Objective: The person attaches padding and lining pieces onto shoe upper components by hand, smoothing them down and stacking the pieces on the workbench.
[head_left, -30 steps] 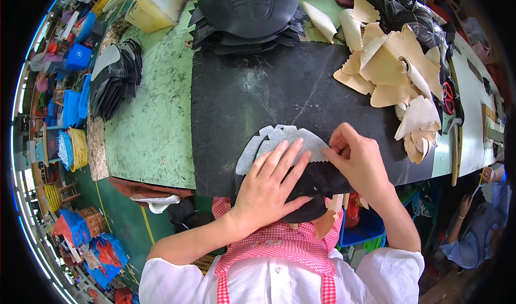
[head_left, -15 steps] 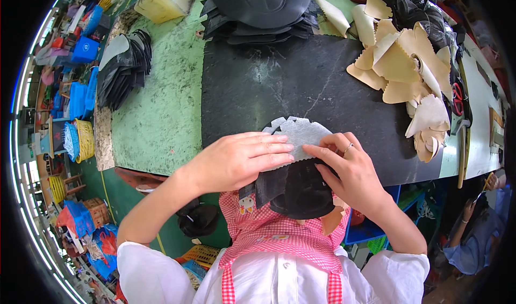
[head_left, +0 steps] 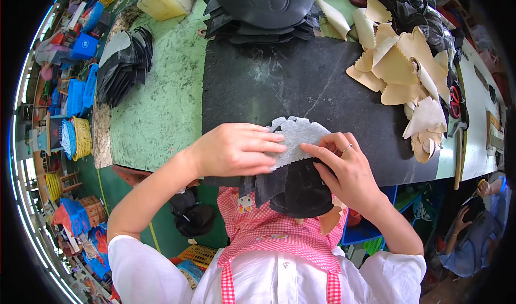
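Some black material (head_left: 306, 190) overhangs the near edge of the bench (head_left: 156, 89), under a gray toothed piece (head_left: 301, 133). Left hand (head_left: 231, 151) and right hand (head_left: 349, 167), apart, touch that piece; whether either grips it, I cannot tell.

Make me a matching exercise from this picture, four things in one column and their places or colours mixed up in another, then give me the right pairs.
Things:
1. Grey piece
2. Tan pieces
3. Apron
4. Black stack

Places or colours:
A. Pink and white checks
B. At the far side of the table, near the middle
C. Touched by the left hand and right hand
D. Heaped toward the right

Pairs: 1-C, 2-D, 3-A, 4-B
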### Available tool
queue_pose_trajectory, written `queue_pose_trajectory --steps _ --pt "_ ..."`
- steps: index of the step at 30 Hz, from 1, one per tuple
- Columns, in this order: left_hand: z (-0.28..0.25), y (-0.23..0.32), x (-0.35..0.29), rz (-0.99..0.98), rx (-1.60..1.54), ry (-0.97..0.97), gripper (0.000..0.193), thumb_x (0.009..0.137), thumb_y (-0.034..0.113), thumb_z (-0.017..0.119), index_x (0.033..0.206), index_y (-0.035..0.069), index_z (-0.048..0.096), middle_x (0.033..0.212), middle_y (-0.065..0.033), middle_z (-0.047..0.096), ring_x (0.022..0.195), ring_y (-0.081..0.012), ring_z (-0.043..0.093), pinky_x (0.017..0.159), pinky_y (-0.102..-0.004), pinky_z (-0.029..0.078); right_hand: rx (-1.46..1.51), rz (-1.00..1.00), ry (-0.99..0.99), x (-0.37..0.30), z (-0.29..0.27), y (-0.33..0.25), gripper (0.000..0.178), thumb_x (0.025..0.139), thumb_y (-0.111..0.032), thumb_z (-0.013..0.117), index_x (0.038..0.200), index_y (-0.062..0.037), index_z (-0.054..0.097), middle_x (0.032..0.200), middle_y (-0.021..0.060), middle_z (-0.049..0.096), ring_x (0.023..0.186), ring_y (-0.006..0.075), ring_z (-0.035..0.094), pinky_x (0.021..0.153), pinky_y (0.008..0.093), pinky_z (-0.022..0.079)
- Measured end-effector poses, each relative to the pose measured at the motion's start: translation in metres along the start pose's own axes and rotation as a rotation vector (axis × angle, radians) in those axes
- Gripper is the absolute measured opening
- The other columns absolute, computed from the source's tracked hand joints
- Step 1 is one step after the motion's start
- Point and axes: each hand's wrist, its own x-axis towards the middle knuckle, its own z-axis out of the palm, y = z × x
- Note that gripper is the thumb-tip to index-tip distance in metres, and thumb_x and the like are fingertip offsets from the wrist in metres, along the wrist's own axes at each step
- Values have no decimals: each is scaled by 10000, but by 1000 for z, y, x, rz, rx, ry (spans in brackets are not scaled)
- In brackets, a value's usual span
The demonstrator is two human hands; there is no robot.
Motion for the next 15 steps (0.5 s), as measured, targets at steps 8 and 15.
queue_pose_trajectory --steps 8,15 --pt "-34 -2 9 -148 137 198 234 761 157 726 994 169 709 1122 -42 681 1210 -257 565 1088 -504 337 -99 2 206 36 -50 43 350 737 18 641 1060 -115 677 1093 78 624 1037 315 581 956 411 450" --pt "-58 -96 77 -427 567 516 492 811 181 703 1282 105 584 1334 -106 566 1311 -306 462 1114 -445 325 -657 -167 497 85 -81 99 311 689 -34 714 982 -130 673 1117 42 630 1138 264 545 1021 426 371"
